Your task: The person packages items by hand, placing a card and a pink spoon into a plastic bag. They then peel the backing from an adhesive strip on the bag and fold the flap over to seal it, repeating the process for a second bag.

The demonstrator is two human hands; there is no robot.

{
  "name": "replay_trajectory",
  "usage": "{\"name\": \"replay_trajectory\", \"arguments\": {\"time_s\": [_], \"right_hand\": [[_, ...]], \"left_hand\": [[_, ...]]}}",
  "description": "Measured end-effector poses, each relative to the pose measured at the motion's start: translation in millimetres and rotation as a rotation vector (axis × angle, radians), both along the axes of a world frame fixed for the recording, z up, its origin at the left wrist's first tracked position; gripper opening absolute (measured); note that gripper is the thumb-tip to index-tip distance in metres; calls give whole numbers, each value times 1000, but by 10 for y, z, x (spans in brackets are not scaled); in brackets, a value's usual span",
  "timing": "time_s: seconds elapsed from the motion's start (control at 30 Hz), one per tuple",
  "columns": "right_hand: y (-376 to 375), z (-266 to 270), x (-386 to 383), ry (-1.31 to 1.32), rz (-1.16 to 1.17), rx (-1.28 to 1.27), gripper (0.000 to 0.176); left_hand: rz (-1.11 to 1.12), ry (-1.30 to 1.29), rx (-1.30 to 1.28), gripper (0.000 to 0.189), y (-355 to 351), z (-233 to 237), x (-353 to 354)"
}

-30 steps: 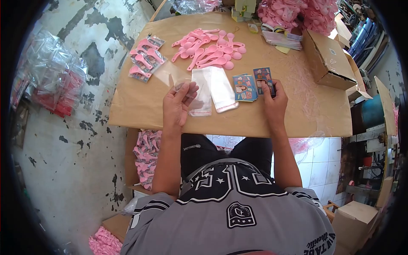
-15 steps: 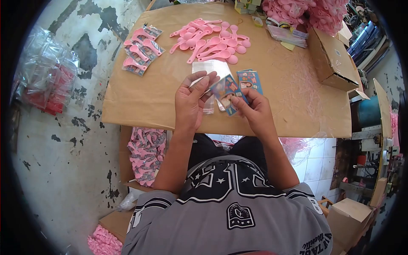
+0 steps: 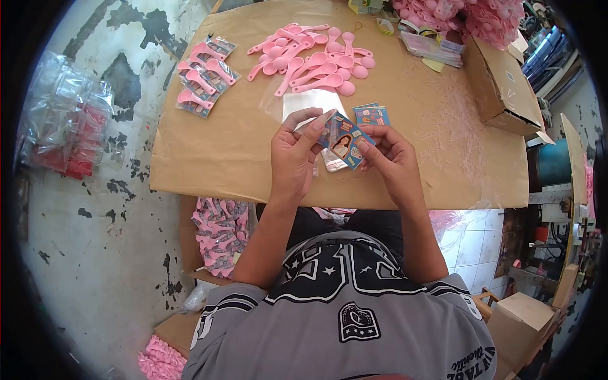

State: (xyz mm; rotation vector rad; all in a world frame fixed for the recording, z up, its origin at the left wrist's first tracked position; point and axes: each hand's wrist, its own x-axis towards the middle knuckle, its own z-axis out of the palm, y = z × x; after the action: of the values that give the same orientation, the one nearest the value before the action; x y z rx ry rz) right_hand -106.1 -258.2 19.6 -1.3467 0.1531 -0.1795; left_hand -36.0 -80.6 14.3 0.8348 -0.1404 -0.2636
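Observation:
A blue printed card (image 3: 342, 145) is held at a tilt between my two hands, over the front part of the table. My left hand (image 3: 296, 149) pinches its upper left edge, where a clear bag seems to lie against it. On the right side my right hand (image 3: 391, 155) grips the card with thumb and fingers. Beneath and behind the hands lie clear plastic bags (image 3: 310, 101). More blue cards (image 3: 372, 115) rest in a stack just beyond my right hand. Farther back is a loose pile of pink spoons (image 3: 316, 60).
Packed cards with pink spoons (image 3: 204, 82) lie at the table's left. A cardboard box (image 3: 500, 88) stands at the right edge, near bagged pink spoons (image 3: 437, 12). Below the table's left side, a box holds more packed spoons (image 3: 220, 234).
Both hands have come closer together around the card. The card has turned, and its printed picture shows more fully. The view has shifted slightly.

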Motion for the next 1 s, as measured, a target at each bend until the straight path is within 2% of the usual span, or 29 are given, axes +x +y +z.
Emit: {"name": "replay_trajectory", "arguments": {"time_s": [0.2,0.33,0.4,0.63,0.83,1.0], "right_hand": [[-86,-143,-92,14,40,-80,19],[-53,-85,-68,-17,-40,-57,18],[-60,-78,-54,-42,-88,-13,17],[-40,-120,-178,-37,-31,-23,16],[-30,-119,-147,-33,-58,-41,18],[-153,-71,-125,22,50,-107,20]], "left_hand": [[34,14,17,27,-77,-13,-11],[17,-15,58,26,-90,-91,-23],[49,10,26,26,-96,-50,-36],[160,23,-26,29,-93,9,-35],[43,-6,-15,28,-173,-28,-109],[19,-23,16,28,-166,-4,-95]]}}
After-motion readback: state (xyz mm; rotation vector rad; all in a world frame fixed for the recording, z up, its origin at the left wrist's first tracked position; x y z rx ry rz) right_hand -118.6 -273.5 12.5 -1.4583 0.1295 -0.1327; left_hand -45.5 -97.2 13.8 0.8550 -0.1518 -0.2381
